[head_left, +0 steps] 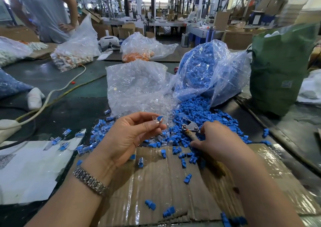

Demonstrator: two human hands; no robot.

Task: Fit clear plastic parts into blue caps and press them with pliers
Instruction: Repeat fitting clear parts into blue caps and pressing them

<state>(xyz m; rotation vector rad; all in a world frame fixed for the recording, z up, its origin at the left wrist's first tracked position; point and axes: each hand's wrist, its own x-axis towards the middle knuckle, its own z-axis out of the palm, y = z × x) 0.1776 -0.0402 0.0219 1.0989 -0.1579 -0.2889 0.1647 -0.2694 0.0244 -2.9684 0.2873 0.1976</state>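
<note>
Your left hand (pixel 128 136) pinches a clear part (pixel 155 119) barely seated in a blue cap (pixel 160 118); right hand (pixel 217 139), at 3 o'clock, wraps the pliers (pixel 190 128), so a skewed squeeze could pop it loose.

A small clear plastic part (pixel 155 119) is up in the air, pinched at the left hand's (pixel 129 136) fingertips, with a blue cap (pixel 160 118) touching its right side, tilted. Below, loose blue caps (pixel 194 112) spill in a heap from a clear bag onto the cardboard. The pliers (pixel 191 128) lie on that heap, metal head pointing up-left, worn handle under the right hand (pixel 217 139). Finished blue-and-clear pieces (pixel 94 140) sit scattered to the left.
</note>
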